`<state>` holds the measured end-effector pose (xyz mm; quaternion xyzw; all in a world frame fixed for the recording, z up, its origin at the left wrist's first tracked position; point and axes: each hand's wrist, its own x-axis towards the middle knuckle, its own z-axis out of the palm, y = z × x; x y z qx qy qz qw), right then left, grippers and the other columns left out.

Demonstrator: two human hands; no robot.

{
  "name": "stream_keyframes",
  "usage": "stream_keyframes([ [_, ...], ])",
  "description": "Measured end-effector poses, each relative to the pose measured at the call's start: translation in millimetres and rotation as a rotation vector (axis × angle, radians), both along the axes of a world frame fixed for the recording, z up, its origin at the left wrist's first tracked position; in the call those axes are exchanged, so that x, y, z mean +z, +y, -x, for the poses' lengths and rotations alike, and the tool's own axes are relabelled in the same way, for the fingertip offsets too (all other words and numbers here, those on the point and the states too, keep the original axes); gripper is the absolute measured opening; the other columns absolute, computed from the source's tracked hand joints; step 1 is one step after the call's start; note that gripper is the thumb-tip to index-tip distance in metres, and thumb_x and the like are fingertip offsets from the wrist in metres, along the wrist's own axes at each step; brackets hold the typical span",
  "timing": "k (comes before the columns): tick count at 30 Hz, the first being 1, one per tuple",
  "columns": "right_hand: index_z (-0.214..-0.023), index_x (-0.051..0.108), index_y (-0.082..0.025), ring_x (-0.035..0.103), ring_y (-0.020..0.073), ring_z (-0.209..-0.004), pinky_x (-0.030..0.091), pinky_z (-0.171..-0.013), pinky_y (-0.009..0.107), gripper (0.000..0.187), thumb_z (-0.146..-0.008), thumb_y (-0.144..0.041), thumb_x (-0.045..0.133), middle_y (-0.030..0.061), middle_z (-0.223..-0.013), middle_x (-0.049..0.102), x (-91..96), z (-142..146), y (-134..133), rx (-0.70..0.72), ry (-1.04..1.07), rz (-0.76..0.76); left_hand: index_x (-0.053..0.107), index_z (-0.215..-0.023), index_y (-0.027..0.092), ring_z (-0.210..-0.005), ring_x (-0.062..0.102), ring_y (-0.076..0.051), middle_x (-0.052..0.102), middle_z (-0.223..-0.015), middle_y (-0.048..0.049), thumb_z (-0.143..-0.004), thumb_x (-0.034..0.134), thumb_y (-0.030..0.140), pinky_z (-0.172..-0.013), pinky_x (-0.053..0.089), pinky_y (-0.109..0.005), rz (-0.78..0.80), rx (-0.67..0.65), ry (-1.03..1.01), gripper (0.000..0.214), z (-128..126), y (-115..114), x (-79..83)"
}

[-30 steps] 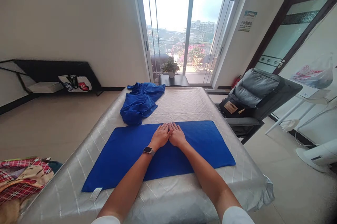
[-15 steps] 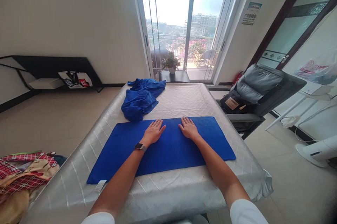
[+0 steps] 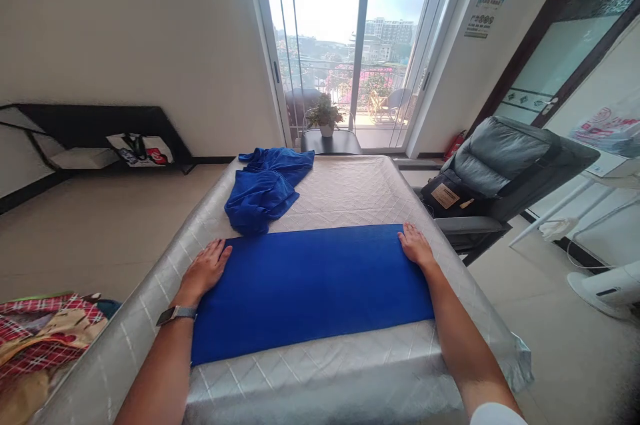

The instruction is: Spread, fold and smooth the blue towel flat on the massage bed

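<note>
A blue towel (image 3: 315,278) lies flat and smooth across the table, its long side running left to right. My left hand (image 3: 207,265) rests palm down on its far left corner, fingers stretched out. At the far right corner my right hand (image 3: 415,243) also lies flat with fingers extended. Both forearms cover the towel's short ends. Beyond the towel, on the left, a crumpled blue cloth (image 3: 263,195) sits in a heap, its near edge by the towel's far edge.
A silvery quilted cover (image 3: 350,192) drapes the table. To the right stands a dark reclining chair (image 3: 515,158) holding a black bag (image 3: 447,195). Patterned cloths (image 3: 50,332) are piled at the lower left. A potted plant (image 3: 326,118) stands on a chair beyond the table.
My hands have moved apart from the towel's middle, the left one to the left corner, the right one to the right corner. The crumpled cloth stays in place.
</note>
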<state>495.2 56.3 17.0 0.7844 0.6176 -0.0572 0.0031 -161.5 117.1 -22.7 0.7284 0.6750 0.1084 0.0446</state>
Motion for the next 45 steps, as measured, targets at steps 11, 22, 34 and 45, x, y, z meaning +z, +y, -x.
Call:
stream_keyframes([
  [11,-0.165,0.022,-0.006,0.016,0.0224,-0.158,0.014,-0.128,0.042,0.069,-0.107,-0.042,0.014,0.0108,-0.171,0.018,-0.8,1,1,-0.003,0.010,0.003,0.041,-0.155,0.002,-0.154,0.032,-0.029,0.038,-0.163,-0.0192,-0.101,0.022,0.053,-0.126,0.023,-0.047,-0.018,0.018,0.037,0.076,-8,-4,2.9],
  [22,-0.164,0.027,-0.005,0.023,0.0232,-0.157,0.019,-0.126,0.041,0.067,-0.106,-0.036,0.017,0.0134,-0.170,0.022,15.0,13,-8,-0.027,-0.023,-0.019,0.045,-0.153,0.006,-0.152,0.034,-0.033,0.040,-0.161,-0.0219,-0.102,0.028,0.045,-0.123,0.027,-0.055,0.001,0.056,0.062,0.067,-26,-20,32.2],
  [34,-0.157,0.044,-0.007,0.027,0.0229,-0.155,0.016,-0.128,0.039,0.062,-0.108,-0.037,0.023,0.0118,-0.165,0.037,50.7,179,-25,0.390,0.123,-0.192,0.054,-0.147,0.005,-0.146,0.045,-0.029,0.054,-0.152,-0.0197,-0.108,0.022,0.056,-0.124,0.030,-0.042,-0.091,-0.274,-0.023,0.072,-185,-38,71.4],
  [45,-0.163,0.032,-0.008,0.019,0.0225,-0.158,0.012,-0.128,0.039,0.064,-0.105,-0.035,0.026,0.0090,-0.169,0.025,11.9,239,6,0.525,0.206,-0.103,0.046,-0.156,0.009,-0.152,0.034,-0.032,0.042,-0.159,-0.0218,-0.109,0.025,0.048,-0.126,0.026,-0.051,-0.096,-0.341,-0.035,0.065,-277,-35,24.0],
])
